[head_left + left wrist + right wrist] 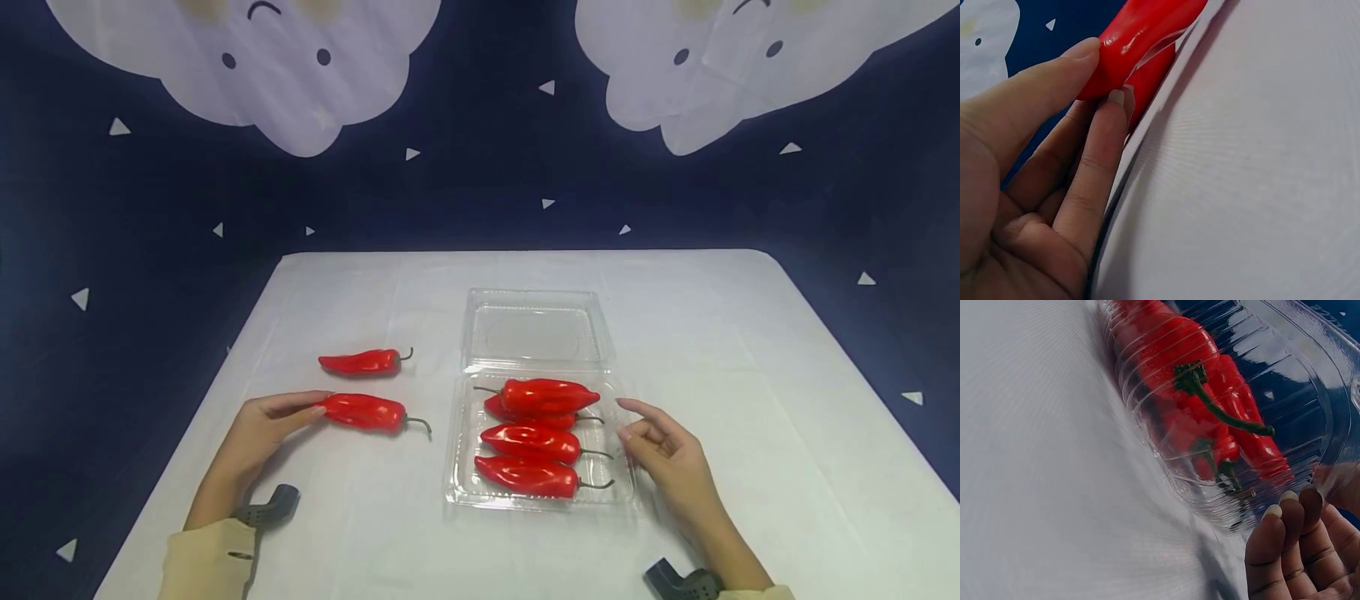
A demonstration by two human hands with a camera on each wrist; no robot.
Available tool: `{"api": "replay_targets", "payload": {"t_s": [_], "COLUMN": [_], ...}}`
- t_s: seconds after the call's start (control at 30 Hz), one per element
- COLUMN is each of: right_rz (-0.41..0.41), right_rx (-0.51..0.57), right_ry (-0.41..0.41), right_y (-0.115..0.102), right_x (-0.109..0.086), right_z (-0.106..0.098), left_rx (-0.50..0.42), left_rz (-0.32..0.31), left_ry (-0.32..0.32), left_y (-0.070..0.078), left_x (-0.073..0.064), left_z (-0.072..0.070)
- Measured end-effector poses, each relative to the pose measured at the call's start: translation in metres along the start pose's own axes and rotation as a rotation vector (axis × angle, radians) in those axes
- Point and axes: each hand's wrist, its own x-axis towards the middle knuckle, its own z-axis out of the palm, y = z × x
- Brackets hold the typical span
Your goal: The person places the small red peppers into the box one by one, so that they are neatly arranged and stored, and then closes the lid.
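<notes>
My left hand (262,425) pinches the pointed tip of a red chili pepper (365,412) between thumb and fingers. This pepper lies left of the box, its stem toward the right; the left wrist view shows its tip (1116,59) up close. Behind it on the table is another red pepper (363,362). A clear plastic clamshell box (465,500) holds several red peppers, the rear one (551,392) lying on another with its stem to the left. At the box's right rim, my right hand (671,454) holds the edge with curled fingers (1266,540).
The box's lid (536,329) lies folded back, away from me. A white cloth covers the table (360,542). Beyond the far edge hangs a dark blue backdrop (480,183) with clouds and small triangles. Each wrist wears a dark camera (273,507).
</notes>
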Motion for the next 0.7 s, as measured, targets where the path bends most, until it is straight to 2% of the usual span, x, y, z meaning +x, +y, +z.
{"api": "replay_targets", "payload": {"t_s": [0.23,0.37,0.5,0.6,0.7], "right_rz": [-0.037,-0.017,0.023,0.034,0.041], "right_rx": [0.043,0.022,0.004,0.001,0.005], "right_ry": [-0.027,-0.022,0.0,0.008,0.01], "right_y": [0.0,-0.001,-0.001,-0.001,-0.001], "right_x": [0.0,0.001,0.001,0.0,-0.001], "right_z": [0.0,0.0,0.001,0.001,0.001], "left_rx": [0.022,0.025,-0.032,-0.108,-0.147], "left_rz": [-0.008,0.028,0.085,0.131,0.197], "left_ry": [0.082,0.15,0.195,0.194,0.19], "left_y": [0.008,0.018,0.037,0.056,0.075], "left_x": [-0.008,-0.011,-0.014,-0.016,-0.019], "left_z": [-0.004,-0.005,-0.001,0.007,0.018]}}
